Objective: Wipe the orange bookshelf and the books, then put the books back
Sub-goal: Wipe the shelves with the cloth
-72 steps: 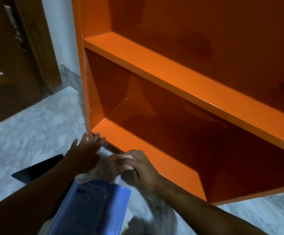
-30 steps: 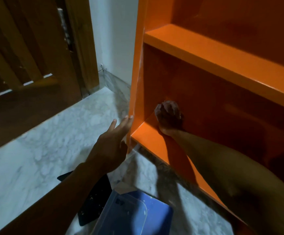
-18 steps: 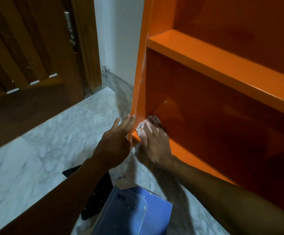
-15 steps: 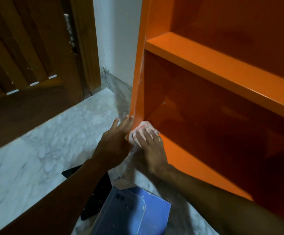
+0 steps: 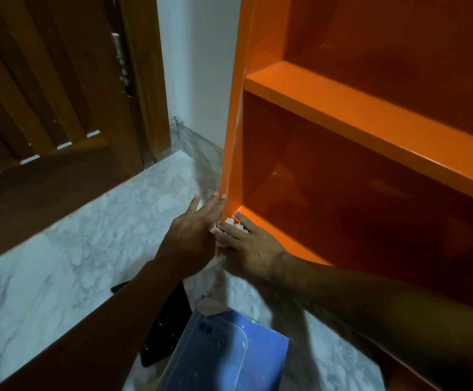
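Head view, looking down at the lower left corner of the orange bookshelf (image 5: 370,128), which stands on a pale marbled floor (image 5: 68,249) against a white wall (image 5: 198,66); both visible compartments hold no books. The left hand (image 5: 193,235) is spread wide, fingers straight, its fingertips touching the front edge of the bookshelf's left side panel just above the bottom corner; it holds nothing. The right hand (image 5: 246,244) lies palm-down at the front left corner of the bottom shelf (image 5: 280,238), its fingers extended over a crumpled white cloth (image 5: 231,222) and pressing it against the shelf's front edge; only a small part of the cloth shows between and ahead of the fingers, so how much of it lies under the palm cannot be told. The two hands are just beside each other, the left thumb side overlapping the right hand's fingers from this angle; whether they touch cannot be told. The right forearm runs from the lower right of the frame across the front of the bottom shelf. On the floor near the person, below the hands, lies a blue book (image 5: 229,356) with a rounded pale outline on its cover; it partly covers a flat black object (image 5: 164,331), speckled with pale dust, whose kind cannot be told. To the left of the wall stands a dark wooden slatted door (image 5: 46,108) in its frame, with a metal hinge (image 5: 119,55) on the frame side.
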Demonstrator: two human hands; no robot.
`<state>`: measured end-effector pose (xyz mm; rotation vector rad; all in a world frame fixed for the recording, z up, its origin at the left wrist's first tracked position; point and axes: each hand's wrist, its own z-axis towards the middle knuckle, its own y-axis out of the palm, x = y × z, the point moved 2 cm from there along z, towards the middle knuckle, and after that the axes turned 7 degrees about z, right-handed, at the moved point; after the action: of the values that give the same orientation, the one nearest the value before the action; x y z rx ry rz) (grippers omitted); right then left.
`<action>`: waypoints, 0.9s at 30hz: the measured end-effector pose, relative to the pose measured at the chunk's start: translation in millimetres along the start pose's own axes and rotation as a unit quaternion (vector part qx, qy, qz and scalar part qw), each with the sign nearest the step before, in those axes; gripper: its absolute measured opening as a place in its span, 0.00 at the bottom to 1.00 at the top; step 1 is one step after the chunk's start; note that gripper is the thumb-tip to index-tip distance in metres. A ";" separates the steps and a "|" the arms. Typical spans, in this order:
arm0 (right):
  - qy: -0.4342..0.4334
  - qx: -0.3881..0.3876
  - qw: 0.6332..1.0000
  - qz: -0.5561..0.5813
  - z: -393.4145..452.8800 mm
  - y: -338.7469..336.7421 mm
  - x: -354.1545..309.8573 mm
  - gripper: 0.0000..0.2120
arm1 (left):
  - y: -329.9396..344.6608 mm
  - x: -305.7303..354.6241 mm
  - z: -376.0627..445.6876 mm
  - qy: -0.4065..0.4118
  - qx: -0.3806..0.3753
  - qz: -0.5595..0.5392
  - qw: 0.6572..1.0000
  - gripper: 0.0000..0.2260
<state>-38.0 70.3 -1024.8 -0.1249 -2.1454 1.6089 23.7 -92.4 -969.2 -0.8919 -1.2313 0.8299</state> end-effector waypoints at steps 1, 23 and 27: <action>-0.001 -0.031 0.999 -0.020 -1.1 -4.6 0.1 0.20 | 0.9 -1.2 1.3 -0.002 -0.004 0.010 1.000 0.31; 0.059 -0.090 0.993 -0.048 -257.3 17.8 -32.6 0.16 | 67.8 82.0 -42.7 -0.054 -0.140 0.072 0.986 0.30; 0.106 -0.122 0.987 0.003 -309.6 12.4 -42.5 0.12 | 106.4 122.2 -61.6 0.041 -0.204 0.174 0.963 0.36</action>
<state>123.1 335.0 -982.3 -0.3628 -2.1662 1.2676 97.5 55.6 -1021.1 -1.4946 -1.2090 0.8153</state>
